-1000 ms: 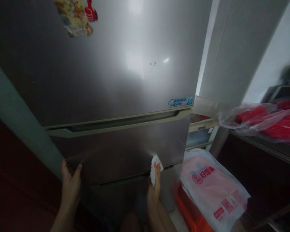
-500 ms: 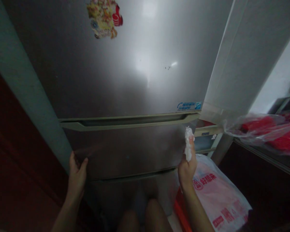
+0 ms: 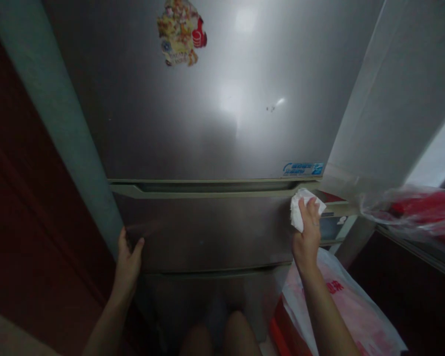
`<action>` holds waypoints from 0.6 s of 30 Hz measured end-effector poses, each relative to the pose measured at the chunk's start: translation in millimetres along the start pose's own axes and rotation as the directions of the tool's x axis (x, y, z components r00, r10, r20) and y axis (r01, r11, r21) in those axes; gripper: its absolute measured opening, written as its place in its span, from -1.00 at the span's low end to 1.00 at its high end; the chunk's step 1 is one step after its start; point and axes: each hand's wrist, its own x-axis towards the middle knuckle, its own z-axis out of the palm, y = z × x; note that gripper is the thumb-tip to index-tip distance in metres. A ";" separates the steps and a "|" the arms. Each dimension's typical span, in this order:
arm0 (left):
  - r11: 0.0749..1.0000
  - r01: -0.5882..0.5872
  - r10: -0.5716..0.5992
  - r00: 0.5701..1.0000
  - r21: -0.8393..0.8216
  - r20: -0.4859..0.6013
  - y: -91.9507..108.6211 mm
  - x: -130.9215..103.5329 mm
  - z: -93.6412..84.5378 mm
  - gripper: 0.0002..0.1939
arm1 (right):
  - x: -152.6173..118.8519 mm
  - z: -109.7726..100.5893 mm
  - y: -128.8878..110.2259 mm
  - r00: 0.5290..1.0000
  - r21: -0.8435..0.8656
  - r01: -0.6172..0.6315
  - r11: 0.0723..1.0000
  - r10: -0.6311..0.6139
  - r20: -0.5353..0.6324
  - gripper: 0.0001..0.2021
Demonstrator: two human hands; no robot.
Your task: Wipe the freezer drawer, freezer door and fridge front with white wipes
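In front of me stands a silver refrigerator (image 3: 222,138) with drawers below its upper door. My left hand (image 3: 128,259) is at the left edge of the middle drawer (image 3: 207,232), thumb on the front and fingers round the side. My right hand (image 3: 307,237) holds a folded white paper tissue (image 3: 298,210) against the drawer's upper right corner, by the end of the recessed handle (image 3: 215,188). The tissue hides that corner, and my fingers lie over it.
A food-shaped magnet (image 3: 180,34) and a blue sticker (image 3: 303,169) are on the upper door. At right, a white plastic bag (image 3: 341,296) with red print stands by a red box (image 3: 282,321). Clear plastic round something red (image 3: 422,207) juts in. A red-brown panel (image 3: 29,198) is at left.
My right hand has turned and moved up, bringing the tissue flat to the drawer's upper right corner. My left hand stays at the left edge. The view has shifted slightly left.
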 end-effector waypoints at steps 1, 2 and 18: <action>1.000 0.000 0.000 1.000 -0.004 0.001 -1.3 0.6 -0.6 -0.27 | 0.5 0.1 -0.1 1.000 0.004 0.006 1.000 -0.006 -0.004 -0.12; 1.000 -0.007 0.007 1.000 -0.006 0.003 -3.4 1.6 -1.6 -0.27 | 1.6 0.2 0.1 1.000 0.014 0.007 1.000 -0.007 -0.013 -0.11; 0.985 -0.114 0.111 0.993 0.125 0.036 -17.5 7.4 -7.9 -0.30 | -56.6 41.5 -79.9 0.966 -0.074 0.204 0.976 -0.189 0.176 -0.08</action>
